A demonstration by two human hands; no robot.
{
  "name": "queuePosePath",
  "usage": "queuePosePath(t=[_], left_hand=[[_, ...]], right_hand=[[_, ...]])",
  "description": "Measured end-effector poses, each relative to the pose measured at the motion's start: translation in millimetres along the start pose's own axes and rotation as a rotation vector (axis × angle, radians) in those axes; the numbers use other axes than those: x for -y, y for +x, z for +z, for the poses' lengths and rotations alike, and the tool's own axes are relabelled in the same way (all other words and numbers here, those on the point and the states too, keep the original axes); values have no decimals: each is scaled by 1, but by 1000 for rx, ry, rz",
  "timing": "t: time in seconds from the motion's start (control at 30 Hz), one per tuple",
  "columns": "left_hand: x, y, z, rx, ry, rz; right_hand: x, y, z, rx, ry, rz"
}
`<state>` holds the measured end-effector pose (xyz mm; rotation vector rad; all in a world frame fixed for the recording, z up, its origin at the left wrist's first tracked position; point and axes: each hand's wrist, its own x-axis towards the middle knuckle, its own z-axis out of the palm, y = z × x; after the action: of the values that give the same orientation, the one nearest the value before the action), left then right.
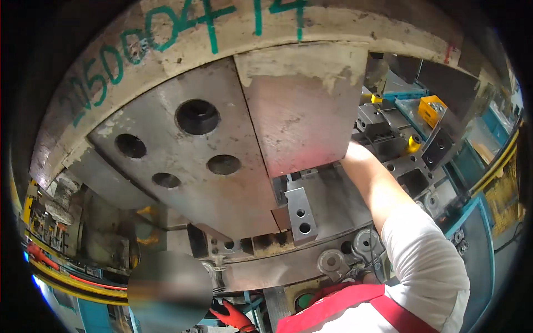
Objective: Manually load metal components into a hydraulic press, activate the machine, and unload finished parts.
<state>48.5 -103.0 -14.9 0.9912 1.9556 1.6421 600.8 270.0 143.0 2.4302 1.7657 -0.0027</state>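
Nearest, low: red glove (237,317); can't tell if the left hand is in it, or how its fingers stand. Right arm (377,186) bare, reaching to the pale block's (305,114) right edge; hand hidden, fingers can't be told. Pale block adjoins holed plate (172,139). Small block (298,204) by base's (266,272) near edge. Far right: yellow bin (428,112).

The holed block (180,150) is dull grey; the beam (355,25) above it, worn cream with green marks. Right of the block come a pink-tinged grey slab (300,122), an orange-yellow bin (428,112) and a white sleeve (425,244). Below the block, a red apron (338,302) and a red-and-black glove (237,317).
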Motion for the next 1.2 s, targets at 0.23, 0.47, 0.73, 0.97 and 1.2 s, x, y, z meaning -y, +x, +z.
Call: queuePosePath(t=[0.23, 0.47, 0.73, 0.97, 1.2], left_hand=[[15, -7, 13, 36, -261, 1], [24, -36, 14, 174, -405, -77], [67, -96, -1, 961, -188, -599], [68, -148, 31, 1049, 257, -251], [29, -154, 31, 892, 518, -193]], right_hand=[[20, -131, -61, -22, 200, 126], [30, -354, -28, -238, 522, -237], [-60, -561, 112, -562, 1125, 463], [-147, -616, 355, -201, 984, 849], [-159, -613, 366, -153, 874, 788]])
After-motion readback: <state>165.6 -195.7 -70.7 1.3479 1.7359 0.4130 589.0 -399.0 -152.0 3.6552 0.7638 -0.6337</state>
